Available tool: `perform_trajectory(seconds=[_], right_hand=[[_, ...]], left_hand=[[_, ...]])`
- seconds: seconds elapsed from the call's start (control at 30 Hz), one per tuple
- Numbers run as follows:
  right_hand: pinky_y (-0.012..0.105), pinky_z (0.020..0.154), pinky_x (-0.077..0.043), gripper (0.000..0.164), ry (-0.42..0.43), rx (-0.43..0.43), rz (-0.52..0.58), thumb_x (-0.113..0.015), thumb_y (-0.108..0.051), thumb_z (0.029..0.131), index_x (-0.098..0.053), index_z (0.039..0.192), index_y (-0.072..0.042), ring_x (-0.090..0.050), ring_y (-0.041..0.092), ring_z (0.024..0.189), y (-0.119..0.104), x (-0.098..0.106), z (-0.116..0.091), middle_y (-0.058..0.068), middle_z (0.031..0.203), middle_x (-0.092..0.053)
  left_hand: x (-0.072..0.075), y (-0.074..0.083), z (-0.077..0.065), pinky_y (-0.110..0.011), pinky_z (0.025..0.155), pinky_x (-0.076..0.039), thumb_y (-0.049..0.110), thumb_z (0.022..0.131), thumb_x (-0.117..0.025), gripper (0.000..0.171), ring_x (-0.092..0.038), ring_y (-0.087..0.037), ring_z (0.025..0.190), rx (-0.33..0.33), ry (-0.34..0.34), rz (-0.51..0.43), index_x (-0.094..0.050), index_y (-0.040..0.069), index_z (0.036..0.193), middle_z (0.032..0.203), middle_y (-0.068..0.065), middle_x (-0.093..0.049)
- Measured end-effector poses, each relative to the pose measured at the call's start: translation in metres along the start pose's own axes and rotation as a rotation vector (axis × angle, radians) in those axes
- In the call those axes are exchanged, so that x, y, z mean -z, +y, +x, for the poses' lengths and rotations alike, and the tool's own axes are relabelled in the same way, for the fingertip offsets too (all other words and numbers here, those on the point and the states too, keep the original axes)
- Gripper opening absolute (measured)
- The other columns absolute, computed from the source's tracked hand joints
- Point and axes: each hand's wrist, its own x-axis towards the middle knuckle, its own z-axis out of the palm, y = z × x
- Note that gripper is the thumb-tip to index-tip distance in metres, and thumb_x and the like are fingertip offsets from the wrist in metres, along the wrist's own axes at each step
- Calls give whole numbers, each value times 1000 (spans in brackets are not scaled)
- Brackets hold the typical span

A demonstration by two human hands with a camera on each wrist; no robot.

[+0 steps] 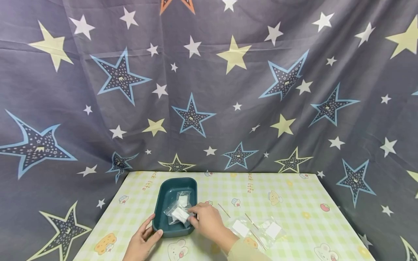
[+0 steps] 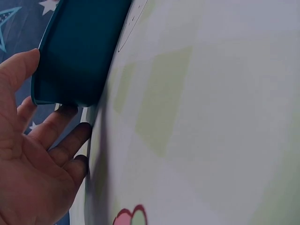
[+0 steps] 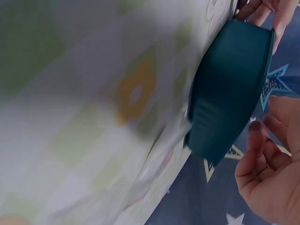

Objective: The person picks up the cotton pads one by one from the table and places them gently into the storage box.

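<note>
A dark teal rectangular tray [image 1: 159,203] stands on the table, several small clear plastic packets with white contents [image 1: 180,214] lying inside it. My left hand [image 1: 142,242] holds the tray's near left corner; in the left wrist view the thumb [image 2: 21,70] lies on the rim and the fingers are spread below and beside the wall. Over the right rim is my right hand [image 1: 209,220], its fingertips at the edge of the packets in the head view. From the right wrist, its fingers [image 3: 258,145] look loosely bent above the rim, with nothing visible between them and the thumb.
To the right of the tray lie more clear packets with white pieces [image 1: 240,228] and thin reddish-brown strips along their edges. A green-and-white checked cloth [image 1: 294,203] with cartoon prints covers the table. Behind hangs a grey star-patterned curtain [image 1: 209,79].
</note>
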Motion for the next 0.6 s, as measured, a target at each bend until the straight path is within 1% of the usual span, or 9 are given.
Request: perform_trajectory(seconds=[0.07,0.2,0.3,0.4,0.43,0.53,0.6], right_hand=[[40,96,-63,23,22,-23,27,-80,-30,96,-83,117,-22,-77,18,110,11,6,-5,-3,116,-81],[35,82,-64,25,47,-93,115,-81,-26,95,-82,119,-18,-77,20,100,42,19,-21,1,118,-81],[27,71,-58,27,54,-175,153,-82,-24,95,-81,121,-17,-73,13,85,71,34,-33,1,114,-81],[21,65,-50,29,73,-271,160,-82,-22,94,-81,122,-16,-62,4,75,102,53,-46,2,110,-80],[21,65,-49,30,82,-303,165,-82,-21,94,-81,123,-15,-60,2,74,112,60,-50,4,110,-80],[22,65,-50,36,96,-387,198,-82,-18,94,-77,129,-10,-58,4,72,146,86,-62,11,112,-79],[25,68,-53,41,94,-436,212,-80,-17,96,-74,134,-7,-62,8,75,169,103,-70,16,114,-79]], left_hand=[[0,-1,1,-59,114,-52,50,97,-78,90,-57,-47,144,-6,-3,3,-33,23,170,152,-30,-58],[-1,-1,3,-57,113,-53,45,98,-78,88,-61,-45,140,-29,-14,-12,-33,21,170,150,-30,-60],[-2,-1,4,-54,110,-56,42,99,-78,86,-65,-42,136,-29,-24,-32,-34,20,170,149,-28,-62],[-3,0,3,-52,108,-57,39,99,-78,86,-67,-41,134,-24,-37,-52,-34,17,169,148,-29,-62],[-3,1,3,-52,108,-58,40,99,-79,86,-67,-41,134,-18,-33,-51,-35,18,169,148,-29,-62],[-3,3,3,-54,109,-57,44,98,-78,87,-63,-44,137,-8,-12,-20,-35,19,169,149,-30,-61],[-1,4,2,-55,109,-56,51,97,-77,88,-60,-46,141,10,11,23,-35,22,169,152,-30,-59]])
